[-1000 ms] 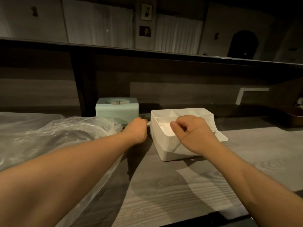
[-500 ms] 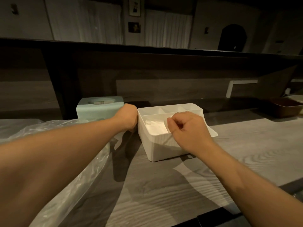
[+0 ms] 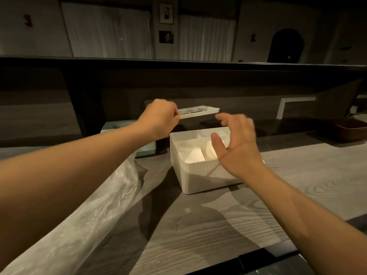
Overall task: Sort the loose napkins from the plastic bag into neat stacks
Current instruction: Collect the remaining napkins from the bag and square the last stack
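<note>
A grey wood-grain counter (image 3: pixel 198 231) carries a white box (image 3: pixel 200 176) in a dim room. Napkins (image 3: pixel 193 154) lie inside the box. Above it, the left hand (image 3: pixel 159 119) pinches a flat white lid (image 3: pixel 195 112); the right hand (image 3: pixel 237 143) hovers spread wide. A plastic bag (image 3: pixel 95 205) lies left of the box.

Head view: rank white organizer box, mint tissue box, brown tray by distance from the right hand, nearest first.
From the right hand:
1. White organizer box, directly under the hand.
2. Mint tissue box, to the left, behind the left arm.
3. Brown tray, far right at the counter's back.
</note>
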The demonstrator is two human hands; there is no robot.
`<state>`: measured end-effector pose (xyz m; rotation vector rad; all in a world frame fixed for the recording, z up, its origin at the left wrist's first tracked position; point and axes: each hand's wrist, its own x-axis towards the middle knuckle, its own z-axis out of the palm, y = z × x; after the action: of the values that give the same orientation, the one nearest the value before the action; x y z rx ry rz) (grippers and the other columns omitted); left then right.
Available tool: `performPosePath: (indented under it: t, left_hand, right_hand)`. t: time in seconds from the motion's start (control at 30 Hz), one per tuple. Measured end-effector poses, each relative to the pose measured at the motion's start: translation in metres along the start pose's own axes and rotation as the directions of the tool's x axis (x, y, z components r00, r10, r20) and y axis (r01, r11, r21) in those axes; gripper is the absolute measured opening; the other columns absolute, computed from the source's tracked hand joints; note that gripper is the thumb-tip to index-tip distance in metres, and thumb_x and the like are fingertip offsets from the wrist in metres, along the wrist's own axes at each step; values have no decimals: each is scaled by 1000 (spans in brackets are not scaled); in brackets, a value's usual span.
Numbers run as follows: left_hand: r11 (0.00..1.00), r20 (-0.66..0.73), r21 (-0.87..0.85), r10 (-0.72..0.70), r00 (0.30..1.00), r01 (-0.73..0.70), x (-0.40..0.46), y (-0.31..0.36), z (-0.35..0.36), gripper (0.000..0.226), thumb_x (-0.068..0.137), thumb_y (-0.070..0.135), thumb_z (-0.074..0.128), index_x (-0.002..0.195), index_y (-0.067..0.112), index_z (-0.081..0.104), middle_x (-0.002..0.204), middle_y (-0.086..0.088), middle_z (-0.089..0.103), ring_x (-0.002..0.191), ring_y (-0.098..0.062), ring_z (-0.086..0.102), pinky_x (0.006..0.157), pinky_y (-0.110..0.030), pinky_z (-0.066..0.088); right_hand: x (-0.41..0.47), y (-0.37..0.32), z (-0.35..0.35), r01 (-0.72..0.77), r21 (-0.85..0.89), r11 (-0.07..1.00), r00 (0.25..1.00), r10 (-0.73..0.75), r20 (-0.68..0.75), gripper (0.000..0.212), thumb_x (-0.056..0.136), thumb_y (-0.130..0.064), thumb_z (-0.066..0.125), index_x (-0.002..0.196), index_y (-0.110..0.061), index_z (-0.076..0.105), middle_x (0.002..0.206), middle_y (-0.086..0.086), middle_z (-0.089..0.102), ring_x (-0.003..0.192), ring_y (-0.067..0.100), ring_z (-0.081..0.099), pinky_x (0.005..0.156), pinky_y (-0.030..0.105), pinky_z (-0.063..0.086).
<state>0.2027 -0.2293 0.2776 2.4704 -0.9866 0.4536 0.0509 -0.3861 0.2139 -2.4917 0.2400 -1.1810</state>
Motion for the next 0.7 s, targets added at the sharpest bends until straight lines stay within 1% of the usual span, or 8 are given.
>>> performPosePath:
  t: [0.1, 0.2, 0.3, 0.37, 0.47, 0.57, 0.63, 0.7]
  left_hand:
    - [984, -32, 111, 146, 989, -141, -24, 16, -10, 20, 104, 27, 58, 110, 15, 72, 99, 0, 64, 85, -16, 60, 83, -37, 56]
    - [973, -18, 111, 204, 979, -201, -53, 25, -13, 18, 103, 29, 58, 110, 19, 72, 101, 3, 62, 90, -14, 58, 84, -32, 53]
    - [971, 14, 98, 217, 976, -217, -75, 29, -10, 17, 104, 31, 57, 109, 23, 70, 101, 7, 60, 89, -10, 55, 78, -24, 43]
    - [973, 42, 93, 208, 977, -211, -84, 31, -6, 19, 104, 32, 56, 113, 23, 71, 100, 9, 57, 89, -9, 54, 77, -22, 40]
    - [981, 81, 66, 179, 981, -184, -92, 34, -2, 21, 103, 33, 58, 117, 24, 72, 102, 10, 57, 92, -8, 55, 79, -23, 42]
    - [985, 120, 39, 161, 980, -167, -98, 37, 0, 22, 102, 32, 61, 119, 25, 73, 110, 7, 65, 98, -10, 59, 86, -25, 49]
    - [988, 136, 17, 148, 980, -151, -101, 37, 1, 21, 101, 29, 63, 118, 25, 74, 112, 5, 68, 98, -9, 60, 87, -25, 49]
    - [991, 136, -18, 133, 982, -131, -103, 38, 2, 21, 100, 27, 65, 118, 24, 75, 111, 5, 69, 96, -8, 59, 85, -23, 47]
  right_hand:
    - [8, -2, -11, 100, -258, 961, 994, -88, 58, 62, 97, -42, 54, 154, -30, 31, 150, 1, 32, 138, 22, 24, 109, 40, 22]
    - [9, 6, -15, 194, -365, 911, 975, -138, 176, 48, 102, -44, 42, 148, -29, 46, 151, 0, 39, 141, 22, 26, 110, 44, 17]
    - [-1, 17, -14, 294, -260, 920, 955, -272, 120, 31, 100, -35, 45, 118, -27, 68, 119, -2, 59, 117, 23, 46, 94, 40, 23]
    - [-7, 23, -15, 303, -232, 924, 952, -285, 109, 21, 100, -29, 50, 106, -26, 70, 107, -5, 59, 107, 21, 49, 90, 36, 21]
    - [-13, 24, -19, 275, -171, 946, 943, -231, 240, 12, 102, -23, 55, 104, -31, 62, 106, -11, 53, 107, 12, 45, 94, 29, 19]
    - [-16, 21, -25, 175, -43, 984, 912, -146, 384, 11, 104, -25, 53, 105, -36, 54, 108, -17, 52, 105, 3, 45, 90, 16, 30]
    - [-18, 21, -27, 122, -4, 993, 896, -108, 431, 9, 104, -27, 53, 107, -35, 55, 110, -16, 54, 103, 2, 48, 85, 8, 33]
    - [-18, 20, -28, 103, 2, 995, 896, -94, 434, 10, 103, -27, 54, 108, -34, 56, 111, -15, 56, 105, 2, 49, 84, 6, 33]
